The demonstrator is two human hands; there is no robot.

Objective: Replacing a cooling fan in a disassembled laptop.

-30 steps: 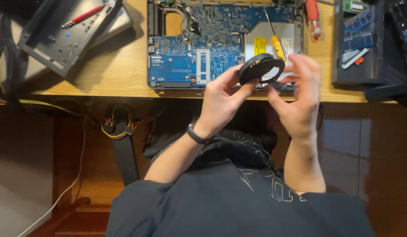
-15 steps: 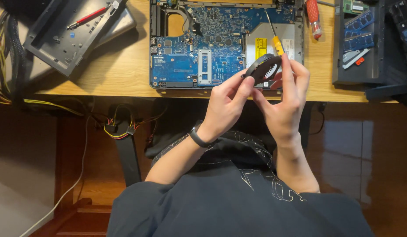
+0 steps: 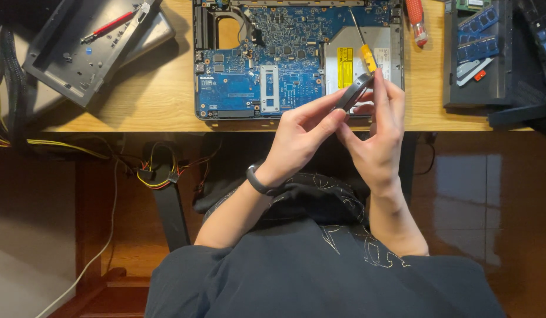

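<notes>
Wooden bench [image 3: 161, 94] carries opened laptop base [image 3: 267, 65] at 12 o'clock, grey tray [image 3: 78, 50] with red pen [image 3: 108, 25] at 10, black tray of memory sticks [image 3: 479, 53] at 2, red-handled screwdriver [image 3: 415, 20] between.

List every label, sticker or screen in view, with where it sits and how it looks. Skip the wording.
Yellow label: rectangular, on the silver optical drive in the opened laptop, just above the left hand.
White label: small strip on the blue circuit board, left part.
White stickers: pale strips in the black tray at right, below the blue memory modules.
No packages or screens in view.
</notes>
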